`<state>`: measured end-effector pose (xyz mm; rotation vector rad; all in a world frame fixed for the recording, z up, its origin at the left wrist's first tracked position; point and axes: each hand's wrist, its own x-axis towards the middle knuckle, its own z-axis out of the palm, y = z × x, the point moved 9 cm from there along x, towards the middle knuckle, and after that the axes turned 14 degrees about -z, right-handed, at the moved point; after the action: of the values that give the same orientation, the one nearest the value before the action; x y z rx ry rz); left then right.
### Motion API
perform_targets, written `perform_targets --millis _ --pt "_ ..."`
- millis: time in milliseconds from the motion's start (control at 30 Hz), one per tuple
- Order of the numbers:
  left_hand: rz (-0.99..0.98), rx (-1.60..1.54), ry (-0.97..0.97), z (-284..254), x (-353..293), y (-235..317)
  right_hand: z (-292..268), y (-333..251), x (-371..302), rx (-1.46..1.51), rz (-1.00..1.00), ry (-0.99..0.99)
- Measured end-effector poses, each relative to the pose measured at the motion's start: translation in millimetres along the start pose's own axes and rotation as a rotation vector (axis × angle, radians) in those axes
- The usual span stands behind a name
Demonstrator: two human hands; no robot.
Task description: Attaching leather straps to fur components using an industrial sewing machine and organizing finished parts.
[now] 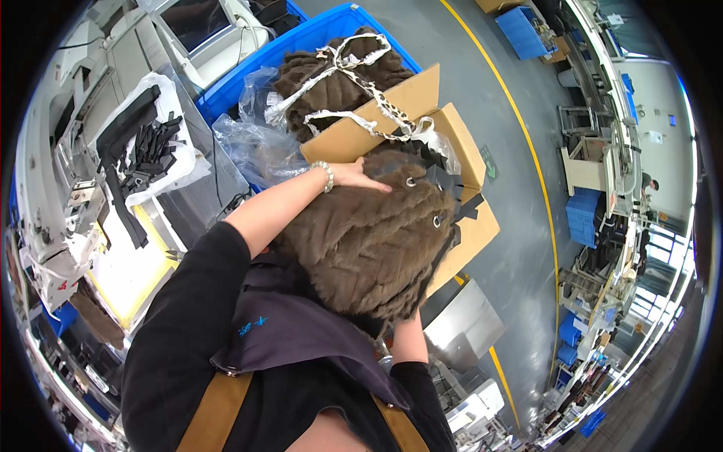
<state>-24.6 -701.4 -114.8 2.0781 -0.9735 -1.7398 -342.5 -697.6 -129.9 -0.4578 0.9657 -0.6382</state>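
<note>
A bulky brown furry piece [369,241] with small metal rings and dark straps along its right edge is held in front of my body. My left hand [360,178], with a beaded bracelet at the wrist, grips its top edge, the thumb lying over the fur. From below, my right forearm [409,340] reaches up under the piece, which hides the right hand. Just beyond is an open cardboard box [461,154], with black straps and clear plastic at its opening. The furry piece overlaps the box's near side.
A blue bin [361,19] behind the box holds more brown fur, white and spotted strips and clear plastic bags [260,143]. On the left, black strap pieces [154,147] lie on a machine table. A yellow line [520,113] crosses the grey floor; blue crates [584,217] stand right.
</note>
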Motion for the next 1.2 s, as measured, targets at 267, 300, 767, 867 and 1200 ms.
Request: perform_targets --millis 267,300,767,867,1200 --pt "0.116 -0.038 0.085 39.2 -74.3 40.4 -101.2 -12.4 -159.6 -0.093 0.081 0.002" --pt "0.099 0.014 0.068 45.8 -80.9 46.9 -102.3 -14.4 -161.7 -0.103 0.088 0.008" --pt "0.077 -0.151 -0.009 -1.7 -55.7 21.1 -19.5 -75.9 -6.3 -0.099 0.06 0.046" --pt "0.106 -0.172 0.062 -4.9 -53.6 7.7 -11.9 -80.6 0.5 -0.096 0.058 0.048" --pt "0.298 -0.231 0.268 -25.6 -95.5 24.4 -15.1 -88.5 -45.6 -0.257 -0.022 0.222"
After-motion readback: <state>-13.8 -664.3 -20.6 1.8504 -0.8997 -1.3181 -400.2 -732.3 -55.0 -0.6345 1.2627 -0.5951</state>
